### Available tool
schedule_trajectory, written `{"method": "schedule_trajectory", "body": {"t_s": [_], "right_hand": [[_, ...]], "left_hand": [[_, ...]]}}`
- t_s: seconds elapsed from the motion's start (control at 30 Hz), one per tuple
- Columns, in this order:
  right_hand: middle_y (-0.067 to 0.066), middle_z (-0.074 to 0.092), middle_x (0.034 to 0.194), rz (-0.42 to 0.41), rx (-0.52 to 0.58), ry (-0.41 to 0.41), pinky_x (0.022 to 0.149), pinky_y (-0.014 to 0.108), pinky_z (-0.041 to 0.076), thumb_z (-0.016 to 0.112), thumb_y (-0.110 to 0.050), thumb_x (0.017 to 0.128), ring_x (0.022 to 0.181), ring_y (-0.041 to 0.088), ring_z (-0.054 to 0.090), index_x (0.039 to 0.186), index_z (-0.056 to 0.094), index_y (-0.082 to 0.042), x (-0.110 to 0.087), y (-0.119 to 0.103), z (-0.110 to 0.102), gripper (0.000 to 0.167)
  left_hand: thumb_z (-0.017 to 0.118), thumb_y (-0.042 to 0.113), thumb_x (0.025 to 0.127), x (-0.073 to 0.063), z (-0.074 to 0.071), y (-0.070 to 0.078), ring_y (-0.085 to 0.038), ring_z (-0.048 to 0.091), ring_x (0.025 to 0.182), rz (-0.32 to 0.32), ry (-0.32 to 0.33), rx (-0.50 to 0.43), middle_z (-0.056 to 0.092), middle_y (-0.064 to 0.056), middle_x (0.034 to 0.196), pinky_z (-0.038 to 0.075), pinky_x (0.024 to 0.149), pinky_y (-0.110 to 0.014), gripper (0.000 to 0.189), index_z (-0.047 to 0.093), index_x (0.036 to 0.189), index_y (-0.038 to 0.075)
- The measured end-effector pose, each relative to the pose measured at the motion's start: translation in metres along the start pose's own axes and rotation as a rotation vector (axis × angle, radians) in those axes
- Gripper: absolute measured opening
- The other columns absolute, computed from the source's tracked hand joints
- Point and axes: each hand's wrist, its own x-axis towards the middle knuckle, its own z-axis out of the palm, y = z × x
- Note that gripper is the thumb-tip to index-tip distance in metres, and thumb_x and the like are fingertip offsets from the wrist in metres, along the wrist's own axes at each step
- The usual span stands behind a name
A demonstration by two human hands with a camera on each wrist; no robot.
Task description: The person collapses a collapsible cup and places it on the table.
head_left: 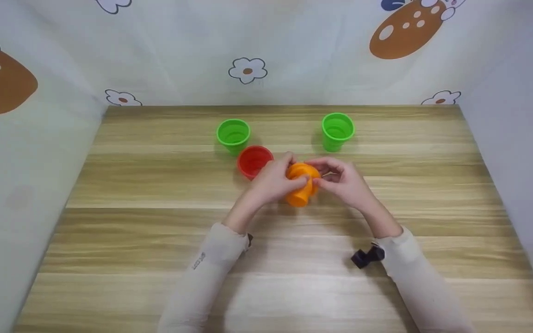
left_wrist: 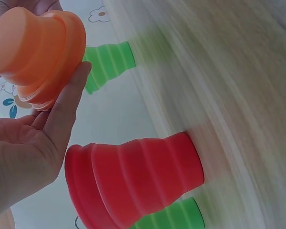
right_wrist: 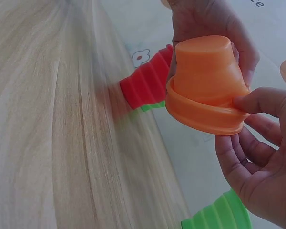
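Note:
An orange collapsible cup is held up between both hands, tilted with its narrow base toward the person. Its wall is partly folded, so the wide rim forms a thick collar round the narrower part, as the right wrist view shows. The left hand grips the cup from the left side, fingers round its rim and thumb along the wall. From the right, the right hand pinches the rim, thumb on top in the right wrist view and fingers beneath. A red collapsible cup stands upright close to the left hand.
Behind the red cup stands a green cup, and another green cup is farther right, beyond the right hand. The wood-grain table ends at a patterned cloth backdrop. A black wrist camera is on the right sleeve.

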Motion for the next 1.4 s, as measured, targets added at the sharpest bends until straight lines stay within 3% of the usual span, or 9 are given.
{"method": "schedule_trajectory", "body": {"t_s": [0.2,0.4,0.63,0.87,1.07,1.4], "right_hand": [[0.015,0.070,0.113,0.009,0.001,0.028,0.082,0.019,0.057,0.068,0.000,0.090,0.095,0.011,0.065,0.126,0.063,0.005,0.0005,-0.0019,0.0008,0.037],[0.019,0.069,0.114,0.005,0.000,0.047,0.081,0.020,0.058,0.069,0.001,0.089,0.094,0.013,0.066,0.125,0.064,0.003,-0.0009,-0.0031,-0.0003,0.036],[0.017,0.070,0.110,0.001,-0.037,0.061,0.080,0.019,0.057,0.069,0.001,0.088,0.091,0.012,0.065,0.123,0.065,0.004,-0.0016,-0.0028,-0.0006,0.035],[0.018,0.070,0.112,0.008,-0.044,0.074,0.081,0.019,0.057,0.066,0.001,0.090,0.094,0.012,0.066,0.123,0.066,0.002,-0.0010,-0.0036,-0.0009,0.032],[0.019,0.071,0.111,-0.001,-0.053,0.076,0.082,0.018,0.057,0.063,0.003,0.091,0.094,0.007,0.066,0.120,0.066,0.004,-0.0005,-0.0043,0.0003,0.029],[0.019,0.070,0.111,0.004,-0.043,0.082,0.082,0.017,0.057,0.064,0.004,0.090,0.093,0.006,0.065,0.118,0.066,0.005,-0.0001,-0.0039,0.0025,0.029]], "left_hand": [[0.063,0.025,0.089,0.0007,0.0014,-0.0005,-0.020,0.058,0.086,0.017,0.031,0.002,0.063,-0.007,0.097,0.051,0.073,-0.027,0.027,0.054,0.110,0.011],[0.065,0.032,0.094,-0.0018,-0.0011,0.0001,-0.020,0.059,0.090,0.048,-0.006,-0.034,0.065,-0.007,0.102,0.052,0.080,-0.029,0.031,0.056,0.115,0.011],[0.065,0.023,0.094,-0.0008,-0.0024,-0.0005,-0.021,0.060,0.093,0.072,-0.014,-0.073,0.066,-0.009,0.109,0.054,0.087,-0.031,0.027,0.057,0.116,0.008],[0.069,0.025,0.094,0.0014,-0.0007,-0.0006,-0.020,0.059,0.090,0.042,0.045,-0.077,0.066,-0.006,0.105,0.054,0.081,-0.026,0.023,0.058,0.110,0.012],[0.071,0.023,0.093,0.0031,0.0000,-0.0012,-0.021,0.061,0.086,0.061,0.098,-0.061,0.067,-0.006,0.100,0.053,0.074,-0.024,0.020,0.061,0.103,0.010],[0.067,0.023,0.095,0.0019,-0.0024,-0.0021,-0.022,0.063,0.095,0.035,0.031,-0.127,0.069,-0.008,0.109,0.055,0.084,-0.028,0.023,0.062,0.111,0.008]]}}
